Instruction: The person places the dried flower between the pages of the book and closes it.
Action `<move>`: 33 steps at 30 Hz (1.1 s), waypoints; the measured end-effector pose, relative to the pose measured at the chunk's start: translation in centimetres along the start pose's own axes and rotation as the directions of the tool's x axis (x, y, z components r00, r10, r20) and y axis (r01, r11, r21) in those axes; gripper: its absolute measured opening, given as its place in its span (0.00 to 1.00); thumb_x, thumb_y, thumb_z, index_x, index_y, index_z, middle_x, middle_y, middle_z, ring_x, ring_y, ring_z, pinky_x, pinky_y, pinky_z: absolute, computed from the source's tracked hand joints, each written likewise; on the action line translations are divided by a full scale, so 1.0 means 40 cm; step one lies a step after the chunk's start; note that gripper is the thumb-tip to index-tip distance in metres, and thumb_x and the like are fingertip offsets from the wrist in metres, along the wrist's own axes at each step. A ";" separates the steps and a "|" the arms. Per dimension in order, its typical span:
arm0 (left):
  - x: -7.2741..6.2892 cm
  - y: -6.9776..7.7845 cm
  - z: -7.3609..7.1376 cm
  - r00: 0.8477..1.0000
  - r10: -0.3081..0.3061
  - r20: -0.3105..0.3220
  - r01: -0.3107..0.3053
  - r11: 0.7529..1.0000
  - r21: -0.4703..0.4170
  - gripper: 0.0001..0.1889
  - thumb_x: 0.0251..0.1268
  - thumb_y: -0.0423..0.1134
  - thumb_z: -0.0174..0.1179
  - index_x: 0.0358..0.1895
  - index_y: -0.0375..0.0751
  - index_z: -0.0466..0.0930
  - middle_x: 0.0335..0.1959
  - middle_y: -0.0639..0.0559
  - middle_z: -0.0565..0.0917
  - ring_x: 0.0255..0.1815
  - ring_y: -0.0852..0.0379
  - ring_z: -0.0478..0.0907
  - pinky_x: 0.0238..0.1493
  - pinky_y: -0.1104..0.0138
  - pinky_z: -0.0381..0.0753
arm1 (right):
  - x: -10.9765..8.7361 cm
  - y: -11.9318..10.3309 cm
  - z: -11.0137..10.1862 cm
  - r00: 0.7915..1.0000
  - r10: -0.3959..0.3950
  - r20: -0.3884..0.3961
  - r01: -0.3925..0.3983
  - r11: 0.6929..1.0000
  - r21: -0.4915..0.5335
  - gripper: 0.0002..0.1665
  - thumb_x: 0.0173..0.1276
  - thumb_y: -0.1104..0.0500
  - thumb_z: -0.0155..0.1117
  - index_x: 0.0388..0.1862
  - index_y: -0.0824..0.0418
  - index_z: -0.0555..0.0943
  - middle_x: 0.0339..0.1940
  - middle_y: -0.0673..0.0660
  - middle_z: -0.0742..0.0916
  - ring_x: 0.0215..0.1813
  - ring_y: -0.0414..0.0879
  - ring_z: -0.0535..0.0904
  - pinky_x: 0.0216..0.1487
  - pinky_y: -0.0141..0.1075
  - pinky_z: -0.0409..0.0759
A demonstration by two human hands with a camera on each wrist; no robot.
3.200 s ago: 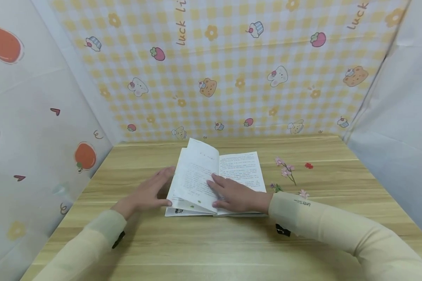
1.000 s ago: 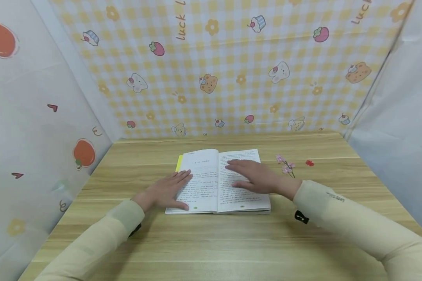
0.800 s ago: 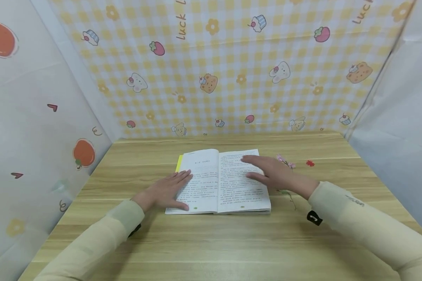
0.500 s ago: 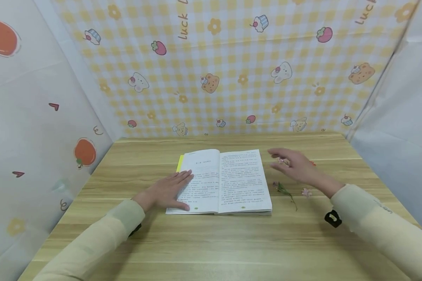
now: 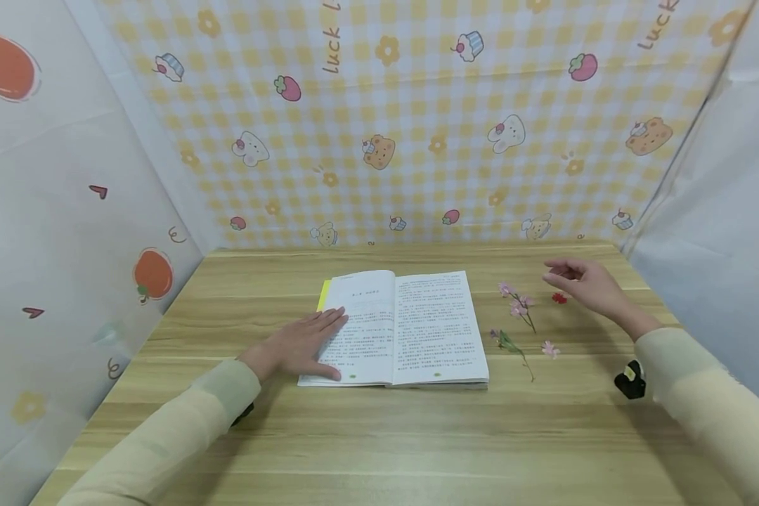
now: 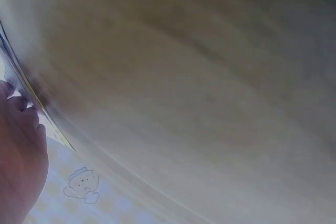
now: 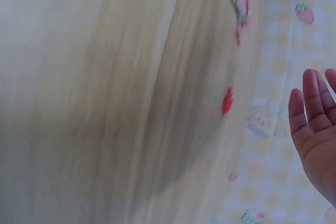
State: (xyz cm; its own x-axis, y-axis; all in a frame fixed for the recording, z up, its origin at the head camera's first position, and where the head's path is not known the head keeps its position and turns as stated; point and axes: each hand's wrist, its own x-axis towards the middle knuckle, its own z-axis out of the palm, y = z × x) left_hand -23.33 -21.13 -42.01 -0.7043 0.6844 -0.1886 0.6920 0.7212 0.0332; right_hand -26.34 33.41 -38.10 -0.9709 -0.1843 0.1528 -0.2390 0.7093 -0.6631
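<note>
An open book [image 5: 439, 327] lies on the wooden table, its pages printed with text and a yellow cover edge showing at the left. My left hand [image 5: 297, 344] rests spread on the lower part of the left page. Off to the right, my right hand [image 5: 591, 284] is raised above the table with loosely bent fingers, holding nothing. Just left of and below it lies a small red flower [image 5: 559, 299], which the right wrist view also shows under the palm side. Between hand and book are a pink flower sprig [image 5: 519, 306], a purple flower with a green stem [image 5: 511, 343] and a pink blossom [image 5: 550, 349].
The wooden table [image 5: 379, 450] reaches back to a yellow checked cloth [image 5: 430, 183] with cartoon prints. White cloth walls [image 5: 57, 211] close in the left and right sides. A black wrist strap [image 5: 630, 381] hangs under the right sleeve.
First both hands were at the book with a page being turned; now the page lies flat. My right hand has moved off the book to the right, past the flowers. The left hand stays.
</note>
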 end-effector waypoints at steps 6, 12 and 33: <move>0.000 0.002 0.000 1.000 -0.002 -0.002 0.002 1.000 -0.011 0.60 0.53 0.81 0.42 0.78 0.38 0.43 0.79 0.46 0.43 0.78 0.50 0.40 0.74 0.57 0.45 | -0.001 0.067 -0.013 0.995 0.082 0.060 -0.084 0.996 0.029 0.36 0.72 0.43 0.57 0.65 0.70 0.72 0.53 0.67 0.80 0.44 0.42 0.76 0.39 0.33 0.78; -0.001 0.000 0.004 1.000 0.002 -0.005 -0.002 1.000 -0.003 0.60 0.53 0.82 0.41 0.78 0.38 0.43 0.79 0.46 0.43 0.78 0.49 0.41 0.74 0.57 0.46 | 0.003 0.114 -0.018 0.989 0.115 0.089 -0.117 0.993 0.027 0.35 0.72 0.44 0.59 0.64 0.71 0.72 0.53 0.67 0.81 0.44 0.40 0.76 0.40 0.27 0.77; 0.005 -0.006 0.017 1.000 -0.024 0.000 0.024 1.000 -0.020 0.61 0.51 0.83 0.40 0.79 0.41 0.40 0.79 0.50 0.40 0.78 0.54 0.37 0.75 0.59 0.42 | 0.018 0.158 -0.003 0.984 0.101 0.143 -0.092 0.993 -0.069 0.27 0.70 0.51 0.64 0.57 0.72 0.78 0.42 0.61 0.84 0.38 0.47 0.76 0.35 0.36 0.75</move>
State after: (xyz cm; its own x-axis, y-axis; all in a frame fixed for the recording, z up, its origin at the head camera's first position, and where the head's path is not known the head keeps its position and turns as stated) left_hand -23.51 -21.24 -42.73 -0.7207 0.6670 -0.1890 0.6717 0.7393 0.0479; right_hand -28.53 37.87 -42.09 -0.9780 -0.2072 -0.0218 -0.1490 0.7686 -0.6222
